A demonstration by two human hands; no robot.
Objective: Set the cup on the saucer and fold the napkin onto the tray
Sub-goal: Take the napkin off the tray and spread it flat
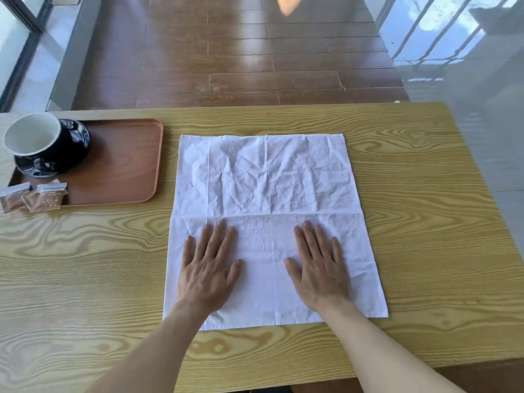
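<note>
Currently, head view: napkin (pixel 269 194) lies spread flat and creased on the wooden table (pixel 425 222), with left hand (pixel 208 268) and right hand (pixel 319 268) pressed palm-down on its near half, fingers splayed, grasping nothing. Cup (pixel 39 137) already sits on the saucer (pixel 42 168) at the tray's (pixel 127 165) far-left corner; two sachets (pixel 31 195) overlap the tray's near-left edge.

Both hands (pixel 263 268) lie flat on the spread napkin (pixel 272 177); cup (pixel 39 140) seemingly on saucer (pixel 37 168).
</note>
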